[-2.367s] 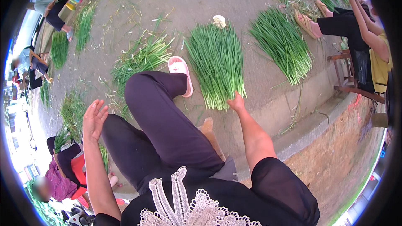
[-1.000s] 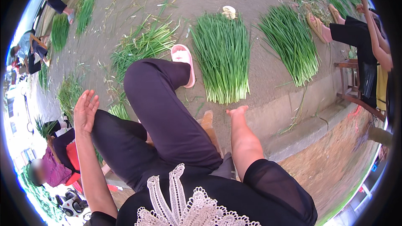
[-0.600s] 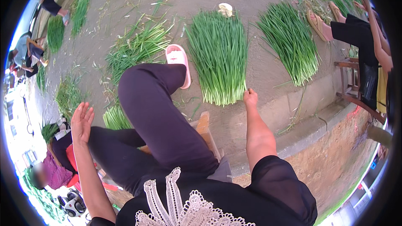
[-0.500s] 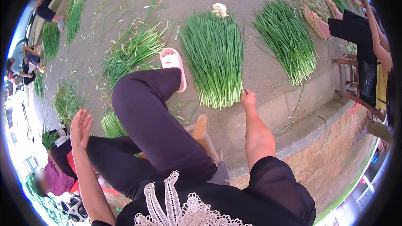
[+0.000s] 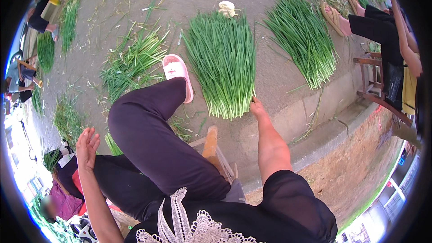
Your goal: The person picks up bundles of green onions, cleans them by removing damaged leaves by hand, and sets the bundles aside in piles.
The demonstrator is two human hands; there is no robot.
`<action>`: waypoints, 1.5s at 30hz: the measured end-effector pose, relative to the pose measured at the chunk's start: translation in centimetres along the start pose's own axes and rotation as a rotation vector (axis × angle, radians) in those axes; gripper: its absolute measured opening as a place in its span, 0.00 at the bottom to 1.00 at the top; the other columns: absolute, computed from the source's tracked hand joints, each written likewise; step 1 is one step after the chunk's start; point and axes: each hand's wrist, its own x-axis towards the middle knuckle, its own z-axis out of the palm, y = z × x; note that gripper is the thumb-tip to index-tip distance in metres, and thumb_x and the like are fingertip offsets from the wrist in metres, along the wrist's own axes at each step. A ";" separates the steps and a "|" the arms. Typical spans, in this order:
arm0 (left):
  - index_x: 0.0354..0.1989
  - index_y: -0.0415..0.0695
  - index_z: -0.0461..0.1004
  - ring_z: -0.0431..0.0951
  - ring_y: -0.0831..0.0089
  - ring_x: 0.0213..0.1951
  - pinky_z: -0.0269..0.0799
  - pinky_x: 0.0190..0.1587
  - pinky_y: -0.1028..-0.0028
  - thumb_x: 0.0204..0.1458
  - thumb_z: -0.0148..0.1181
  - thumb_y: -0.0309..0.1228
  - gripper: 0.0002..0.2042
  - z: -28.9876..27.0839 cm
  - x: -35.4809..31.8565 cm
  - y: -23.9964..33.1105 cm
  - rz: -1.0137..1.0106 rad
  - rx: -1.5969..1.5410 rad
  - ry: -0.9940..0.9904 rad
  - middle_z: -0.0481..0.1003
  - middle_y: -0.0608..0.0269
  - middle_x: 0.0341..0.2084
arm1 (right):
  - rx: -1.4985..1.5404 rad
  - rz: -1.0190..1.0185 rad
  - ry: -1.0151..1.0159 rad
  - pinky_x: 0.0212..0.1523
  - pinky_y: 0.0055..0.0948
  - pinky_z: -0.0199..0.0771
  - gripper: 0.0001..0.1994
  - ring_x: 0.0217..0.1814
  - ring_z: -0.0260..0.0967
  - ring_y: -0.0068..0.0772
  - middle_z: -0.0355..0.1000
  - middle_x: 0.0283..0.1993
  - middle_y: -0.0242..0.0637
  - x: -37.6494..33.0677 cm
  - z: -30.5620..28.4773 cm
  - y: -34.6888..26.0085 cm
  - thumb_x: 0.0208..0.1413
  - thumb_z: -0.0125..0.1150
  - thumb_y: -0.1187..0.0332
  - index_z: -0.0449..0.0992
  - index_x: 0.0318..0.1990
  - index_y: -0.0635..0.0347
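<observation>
A wide pile of garlic chives (image 5: 221, 58) lies fanned on the ground in front of me, green tips away and pale stalk ends toward me. My right hand (image 5: 257, 108) is closed at the near right corner of this pile, its fingers pinched on the stalk ends there; how many they hold is hidden. Out to the left, my left hand (image 5: 87, 147) is raised beside my thigh, fingers stretched and slightly bent, holding nothing. My pink slipper (image 5: 177, 75) stands just left of the pile. A pale, cream-coloured tied bundle (image 5: 227, 9) sits at the pile's far end.
A second chive pile (image 5: 303, 42) lies to the right, near another person's sandalled foot (image 5: 335, 20) and a wooden chair (image 5: 371, 72). Looser chives (image 5: 132, 63) are strewn to the left. A wooden stool (image 5: 210, 143) shows under my leg. A concrete kerb (image 5: 270, 130) runs along the right.
The view has shifted a little, so the piles sit further left in it. My right hand stays at the pile's near right corner; my left hand remains raised, its fingers slightly more bent.
</observation>
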 end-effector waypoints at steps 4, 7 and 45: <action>0.49 0.40 0.64 0.74 0.70 0.38 0.72 0.39 0.74 0.54 0.52 0.35 0.17 -0.3 0.1 -0.9 -0.012 -0.004 0.004 0.71 0.58 0.44 | -0.091 -0.053 0.212 0.49 0.36 0.64 0.19 0.49 0.65 0.53 0.68 0.44 0.58 -1.1 -0.3 2.5 0.44 0.45 0.70 0.70 0.45 0.65; 0.49 0.40 0.64 0.74 0.69 0.40 0.72 0.40 0.73 0.54 0.52 0.35 0.18 -0.2 0.4 -1.5 -0.008 -0.018 -0.015 0.71 0.58 0.44 | -0.186 -0.034 0.281 0.47 0.35 0.65 0.18 0.46 0.66 0.53 0.68 0.42 0.59 -3.2 -0.1 7.2 0.44 0.47 0.69 0.70 0.43 0.68; 0.47 0.37 0.66 0.75 0.69 0.35 0.72 0.39 0.71 0.54 0.50 0.27 0.13 -9.5 9.6 3.3 0.324 -0.758 0.173 0.73 0.56 0.38 | -1.180 -1.074 -0.557 0.49 0.40 0.66 0.17 0.47 0.66 0.49 0.69 0.46 0.48 -8.2 39.8 -42.3 0.47 0.47 0.65 0.72 0.44 0.57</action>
